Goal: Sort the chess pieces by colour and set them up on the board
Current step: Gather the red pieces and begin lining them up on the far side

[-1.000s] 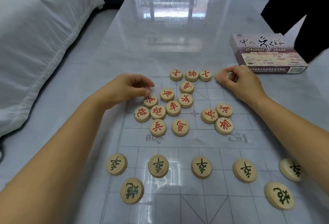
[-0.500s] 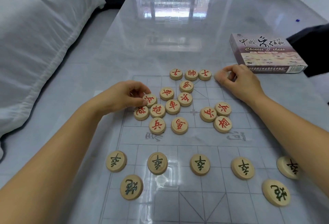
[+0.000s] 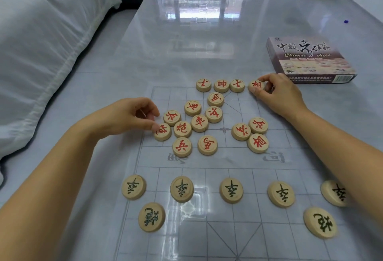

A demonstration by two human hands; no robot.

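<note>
**Right grip on the end piece of the far red row**

Nearest you on the board [image 3: 228,240], seven dark-lettered pieces [image 3: 231,190] lie face up. Five form a line across, and two sit closer to you, one toward each side.

Past the middle band, the loose red pieces [image 3: 200,123] lie in two clumps: a bigger one left of centre and three just right of it. Your left hand [image 3: 128,117] is at the left clump with its fingers curled. Its thumb tip touches the edge of the leftmost piece [image 3: 163,132], but the view does not show whether that grip actually holds it.

At the board's far edge, three red pieces make a back row [image 3: 221,85], side by side. Your right hand [image 3: 284,96] pinches the end piece [image 3: 256,86] between thumb and forefinger. That piece lies face up just right of the row.

Beyond that hand, a chess box [image 3: 306,59] lies on the table [image 3: 186,42]. A bed [image 3: 41,42] with white bedding runs along the left.
</note>
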